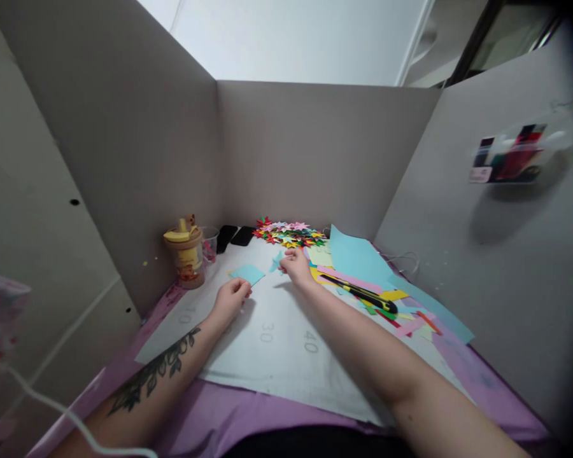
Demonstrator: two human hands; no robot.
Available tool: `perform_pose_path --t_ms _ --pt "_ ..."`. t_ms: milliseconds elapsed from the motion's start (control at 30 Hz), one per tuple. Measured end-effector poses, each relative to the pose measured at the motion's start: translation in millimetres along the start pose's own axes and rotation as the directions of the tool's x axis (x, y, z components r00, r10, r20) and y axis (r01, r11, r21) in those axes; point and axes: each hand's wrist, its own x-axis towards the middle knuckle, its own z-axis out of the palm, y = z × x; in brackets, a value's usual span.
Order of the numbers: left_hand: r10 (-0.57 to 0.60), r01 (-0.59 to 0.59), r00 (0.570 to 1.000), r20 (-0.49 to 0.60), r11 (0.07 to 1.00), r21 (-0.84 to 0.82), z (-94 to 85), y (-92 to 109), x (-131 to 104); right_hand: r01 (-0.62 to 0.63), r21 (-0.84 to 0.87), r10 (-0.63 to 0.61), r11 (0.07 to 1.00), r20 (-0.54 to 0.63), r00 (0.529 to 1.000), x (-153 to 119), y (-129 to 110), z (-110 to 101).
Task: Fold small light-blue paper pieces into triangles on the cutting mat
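My left hand (233,298) is closed on the near edge of a light blue paper piece (249,274), with the forearm reaching in from the lower left. To its right, my right hand (296,264) pinches a small light blue paper star (275,261) by its right side. The two blue papers are apart, above the white printed sheet (267,366). Just beyond my right hand lies a heap of multicoloured paper stars (291,234).
A lidded cup (187,257), a clear plastic cup (210,244) and two black flat objects (242,236) stand or lie at the back left. On the right are a black-and-yellow cutter (363,294), coloured strips and blue sheets (363,254). Grey panels (315,152) surround the table.
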Motion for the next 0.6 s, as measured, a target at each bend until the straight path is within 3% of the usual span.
perform_pose_path --t_ms 100,200,300,367,600 --pt "0.097 -0.099 0.995 0.030 0.991 0.093 7.3 -2.6 -3.1 0.015 -0.182 -0.019 0.983 -0.015 1.000 38.3 -7.2 15.5" --pt "0.237 -0.263 0.962 0.136 0.938 0.224 12.9 -0.8 -11.8 0.008 -0.365 -0.005 0.931 0.008 1.000 58.1 -6.1 33.3" --pt "0.327 -0.414 0.900 0.289 0.849 0.328 14.4 4.0 -20.7 0.031 -0.537 -0.004 0.843 0.053 0.999 61.3 0.2 46.7" --pt "0.354 -0.466 0.876 0.328 0.798 0.382 14.4 7.3 -24.3 0.071 -0.632 -0.016 0.772 0.092 0.996 59.2 2.7 52.3" --pt "0.362 -0.511 0.854 0.374 0.725 0.462 17.7 9.7 -24.6 0.310 -0.782 -0.089 0.541 0.313 0.945 55.0 1.0 58.4"
